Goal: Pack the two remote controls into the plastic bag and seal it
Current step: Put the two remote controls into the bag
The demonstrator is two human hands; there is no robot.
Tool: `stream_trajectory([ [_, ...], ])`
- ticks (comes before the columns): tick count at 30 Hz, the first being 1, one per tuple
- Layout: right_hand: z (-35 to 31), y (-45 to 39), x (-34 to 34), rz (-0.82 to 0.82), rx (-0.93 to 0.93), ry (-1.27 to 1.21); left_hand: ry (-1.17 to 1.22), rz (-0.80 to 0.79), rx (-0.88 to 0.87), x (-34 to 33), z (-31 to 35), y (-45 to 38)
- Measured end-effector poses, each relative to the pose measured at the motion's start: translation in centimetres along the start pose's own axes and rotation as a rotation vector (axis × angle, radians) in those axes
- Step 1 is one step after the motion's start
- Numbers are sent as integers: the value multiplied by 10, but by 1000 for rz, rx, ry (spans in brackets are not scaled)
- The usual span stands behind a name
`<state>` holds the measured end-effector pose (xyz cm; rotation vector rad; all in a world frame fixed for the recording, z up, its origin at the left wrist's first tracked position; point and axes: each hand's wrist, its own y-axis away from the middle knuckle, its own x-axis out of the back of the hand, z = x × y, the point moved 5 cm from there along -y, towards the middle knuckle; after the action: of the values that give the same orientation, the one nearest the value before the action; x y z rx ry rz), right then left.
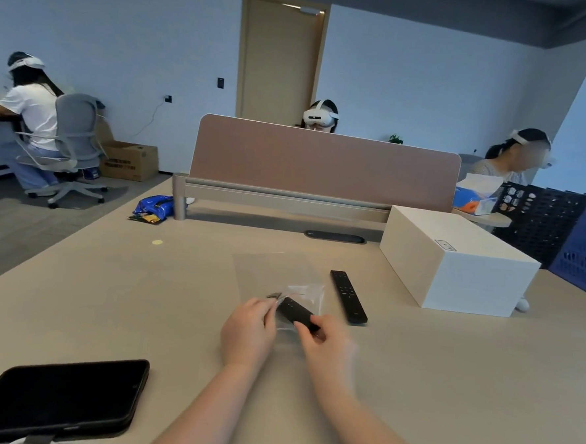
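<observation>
Over the middle of the table, my left hand [249,329] pinches the near edge of a small clear plastic bag [306,294]. My right hand [325,344] grips the near end of a black remote control [294,312], whose far end lies at the bag's mouth; how far it is inside I cannot tell. A second, longer black remote control [348,296] lies flat on the table just right of the bag, free of both hands. Another clear flat sheet or bag [268,271] lies on the table behind them.
A white box [453,262] stands at the right. A black tablet [57,399] lies at the near left edge. A brown divider panel [322,162] closes the table's far side, with a blue snack packet [153,208] at its left end. Seated people and dark crates surround the table.
</observation>
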<state>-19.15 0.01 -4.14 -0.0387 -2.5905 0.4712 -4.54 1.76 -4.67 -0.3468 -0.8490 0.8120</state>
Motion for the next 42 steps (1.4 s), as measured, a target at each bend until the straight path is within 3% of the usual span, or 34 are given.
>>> stream_trajectory([
  [4, -3, -19, -28, -55, -15, 1, 14, -12, -21, -3, -2, 1],
  [14, 4, -39, -61, -339, 82, 317, 28, -66, 53, -7, -8, -3],
  [34, 0, -53, -85, -496, 86, 487, 61, -76, 121, -9, -11, -5],
  [39, 0, -50, -75, -443, 143, 421, 52, -66, 108, -7, -10, -4],
  [42, 7, -48, -46, -268, 240, 325, 48, -53, 93, -7, -9, -4],
])
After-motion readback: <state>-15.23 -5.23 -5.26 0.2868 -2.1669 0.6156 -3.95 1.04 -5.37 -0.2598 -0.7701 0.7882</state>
